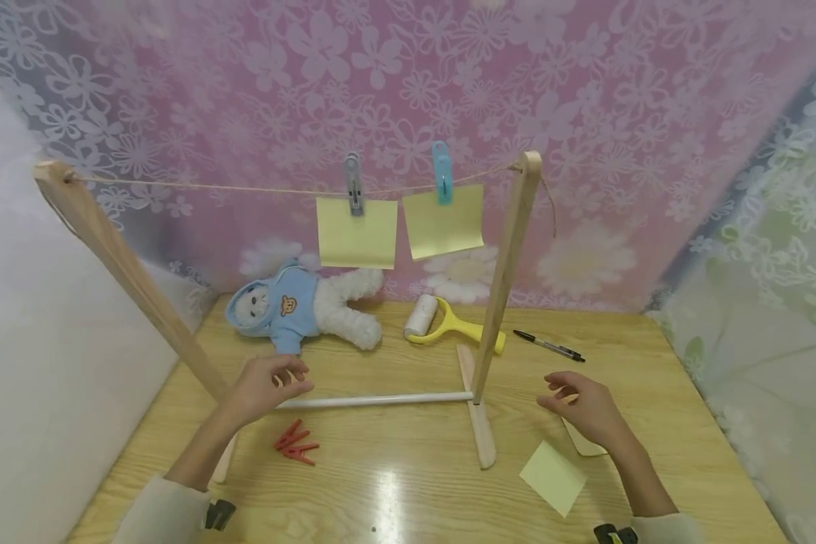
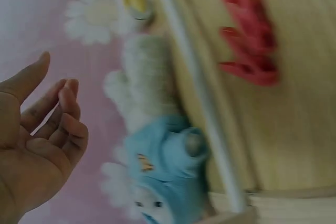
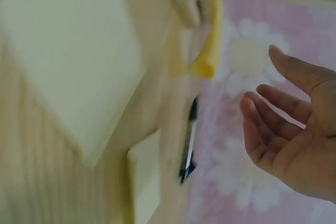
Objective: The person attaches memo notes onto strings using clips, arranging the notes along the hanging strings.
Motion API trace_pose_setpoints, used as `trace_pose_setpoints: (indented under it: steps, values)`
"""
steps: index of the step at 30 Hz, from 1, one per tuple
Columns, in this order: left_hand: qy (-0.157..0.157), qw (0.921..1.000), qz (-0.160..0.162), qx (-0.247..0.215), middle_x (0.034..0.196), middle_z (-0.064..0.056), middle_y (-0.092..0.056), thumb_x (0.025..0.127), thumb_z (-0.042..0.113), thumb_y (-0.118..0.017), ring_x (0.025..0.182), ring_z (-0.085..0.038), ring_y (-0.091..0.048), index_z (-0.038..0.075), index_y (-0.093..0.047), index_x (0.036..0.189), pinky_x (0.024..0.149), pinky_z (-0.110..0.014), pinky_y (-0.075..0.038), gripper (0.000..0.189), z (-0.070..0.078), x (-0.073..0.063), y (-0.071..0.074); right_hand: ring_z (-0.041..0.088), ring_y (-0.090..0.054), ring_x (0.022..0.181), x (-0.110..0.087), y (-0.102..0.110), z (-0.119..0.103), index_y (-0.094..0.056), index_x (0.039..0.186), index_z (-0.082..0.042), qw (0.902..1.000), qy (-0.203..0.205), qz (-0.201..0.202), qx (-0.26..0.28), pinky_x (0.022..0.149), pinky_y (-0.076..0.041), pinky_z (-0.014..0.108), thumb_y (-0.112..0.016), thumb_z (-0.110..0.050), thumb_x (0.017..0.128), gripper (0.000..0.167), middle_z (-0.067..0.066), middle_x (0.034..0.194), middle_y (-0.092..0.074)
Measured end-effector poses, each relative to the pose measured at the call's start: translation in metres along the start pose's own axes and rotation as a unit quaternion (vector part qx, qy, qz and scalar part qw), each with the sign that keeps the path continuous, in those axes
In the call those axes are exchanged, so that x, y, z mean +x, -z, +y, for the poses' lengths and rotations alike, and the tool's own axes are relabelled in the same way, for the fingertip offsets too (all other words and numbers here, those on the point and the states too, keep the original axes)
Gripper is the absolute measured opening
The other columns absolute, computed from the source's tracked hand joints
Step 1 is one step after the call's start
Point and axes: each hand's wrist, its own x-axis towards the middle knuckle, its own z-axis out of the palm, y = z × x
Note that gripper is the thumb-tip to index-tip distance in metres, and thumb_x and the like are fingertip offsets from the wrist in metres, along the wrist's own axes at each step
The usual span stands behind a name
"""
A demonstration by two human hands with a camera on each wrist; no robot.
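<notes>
In the head view my left hand hangs over the left end of the white rod, its fingers loosely bent and holding nothing. Red clothespins lie on the table just below it. My right hand hovers above a pad of yellow sticky notes, also holding nothing. A loose yellow sticky note lies in front of that hand. From the string hang two yellow notes: a grey clothespin grips the left note, a blue clothespin the right note.
A wooden stand with a white crossbar holds the string. Behind it lie a plush toy in a blue hoodie and a yellow-handled lint roller. A black pen is at the back right.
</notes>
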Motion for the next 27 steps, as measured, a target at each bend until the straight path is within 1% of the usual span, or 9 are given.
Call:
trace_pose_setpoints:
  steps: [4,7,10,14,17,21,22,24,27]
  values:
    - [0.026,0.9992,-0.031,0.007,0.082,-0.001,-0.067,0.081,0.024,-0.075,0.072,-0.008,-0.058,0.004,-0.069,0.095,0.060,-0.022,-0.048,0.025,-0.021,-0.003,-0.012,0.035,-0.061,0.092,-0.005,0.009,0.029,-0.057,0.119,0.009,0.9965,-0.066,-0.029,-0.041,0.069,-0.053,0.042,-0.069,-0.037,0.086,0.058,0.027,0.109,-0.062]
    - [0.045,0.9977,-0.045,0.023,0.077,0.000,-0.066,0.079,0.020,-0.076,0.070,-0.008,-0.056,0.004,-0.069,0.087,0.061,-0.023,-0.047,0.019,-0.028,-0.004,-0.020,0.040,-0.060,0.089,-0.009,0.016,0.046,-0.055,0.114,0.015,0.9899,-0.110,-0.044,-0.078,0.068,-0.052,0.045,-0.070,-0.039,0.083,0.064,0.032,0.105,-0.061]
    - [0.061,0.9961,-0.050,0.040,0.072,-0.001,-0.065,0.077,0.015,-0.077,0.067,-0.009,-0.056,0.006,-0.067,0.076,0.059,-0.025,-0.046,0.013,-0.029,-0.006,-0.028,0.045,-0.060,0.087,-0.011,0.023,0.058,-0.055,0.108,0.019,0.9839,-0.134,-0.054,-0.106,0.068,-0.051,0.048,-0.072,-0.041,0.080,0.069,0.036,0.102,-0.060]
    - [0.091,0.9924,-0.055,0.062,0.071,-0.004,-0.063,0.071,0.014,-0.081,0.066,-0.012,-0.055,0.005,-0.064,0.072,0.058,-0.027,-0.046,0.020,-0.030,-0.013,-0.038,0.034,-0.059,0.074,-0.015,0.027,0.066,-0.056,0.092,0.017,0.9757,-0.170,-0.077,-0.115,0.063,-0.050,0.043,-0.074,-0.046,0.077,0.067,0.030,0.087,-0.061]
    - [0.119,0.9881,-0.059,0.077,0.070,-0.004,-0.061,0.066,0.017,-0.084,0.065,-0.013,-0.053,0.005,-0.061,0.071,0.057,-0.028,-0.044,0.026,-0.032,-0.020,-0.044,0.020,-0.046,0.063,-0.019,0.027,0.069,-0.052,0.071,0.004,0.9670,-0.211,-0.103,-0.099,0.058,-0.045,0.034,-0.076,-0.050,0.072,0.059,0.013,0.068,-0.051]
    - [0.154,0.9826,-0.066,0.079,0.066,0.000,-0.056,0.065,0.019,-0.085,0.060,-0.013,-0.048,0.008,-0.057,0.067,0.051,-0.026,-0.039,0.030,-0.033,-0.027,-0.049,0.020,-0.045,0.064,-0.023,0.026,0.071,-0.050,0.066,0.000,0.9622,-0.227,-0.121,-0.088,0.059,-0.046,0.034,-0.079,-0.052,0.068,0.059,0.008,0.067,-0.049]
    - [0.160,0.9820,-0.068,0.074,0.065,0.000,-0.054,0.065,0.017,-0.085,0.059,-0.013,-0.047,0.008,-0.056,0.066,0.050,-0.025,-0.038,0.030,-0.033,-0.028,-0.050,0.021,-0.047,0.065,-0.023,0.026,0.071,-0.053,0.067,0.003,0.9626,-0.225,-0.122,-0.089,0.060,-0.048,0.036,-0.079,-0.051,0.068,0.060,0.010,0.068,-0.052]
    - [0.163,0.9817,-0.069,0.070,0.063,0.001,-0.051,0.066,0.015,-0.084,0.058,-0.013,-0.045,0.008,-0.055,0.065,0.049,-0.025,-0.035,0.031,-0.033,-0.028,-0.052,0.025,-0.052,0.070,-0.024,0.027,0.071,-0.058,0.078,0.012,0.9638,-0.218,-0.121,-0.095,0.064,-0.051,0.042,-0.080,-0.049,0.068,0.065,0.018,0.077,-0.059]
    - [0.160,0.9823,-0.070,0.068,0.061,0.001,-0.048,0.067,0.012,-0.084,0.056,-0.012,-0.042,0.009,-0.052,0.064,0.049,-0.024,-0.033,0.032,-0.033,-0.028,-0.054,0.027,-0.053,0.072,-0.026,0.026,0.072,-0.061,0.081,0.013,0.9640,-0.218,-0.117,-0.098,0.066,-0.052,0.045,-0.080,-0.043,0.070,0.061,0.024,0.082,-0.061]
